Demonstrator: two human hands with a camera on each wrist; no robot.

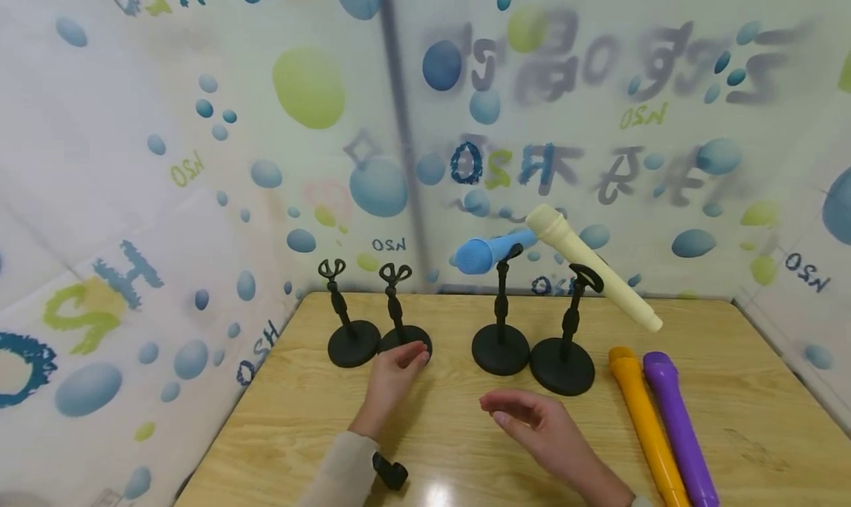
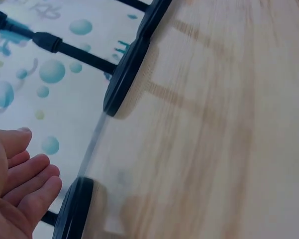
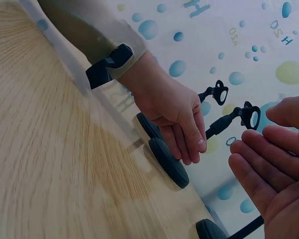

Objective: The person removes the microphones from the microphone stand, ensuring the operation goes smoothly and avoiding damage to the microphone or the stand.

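Observation:
My left hand (image 1: 394,381) hovers over the table in front of a black microphone stand (image 1: 395,307), partly covering its round base; nothing is in its fingers. To the right, my right hand (image 1: 541,429) has loosely bent fingers and also holds nothing. Beyond it, a blue microphone (image 1: 475,257) rests in the clip of one stand (image 1: 501,348). A cream microphone (image 1: 598,270) lies tilted in the clip of the stand beside it (image 1: 563,366). At the far left, another stand (image 1: 353,344) has a bare clip. In the right wrist view both hands appear, the left one (image 3: 171,107) with fingers pointing down.
An orange microphone (image 1: 648,426) and a purple microphone (image 1: 681,433) lie side by side on the wooden table (image 1: 744,389) at the right. A wall covering printed with drops (image 1: 309,86) rises behind the table. A black strap device (image 1: 391,471) is on the left wrist.

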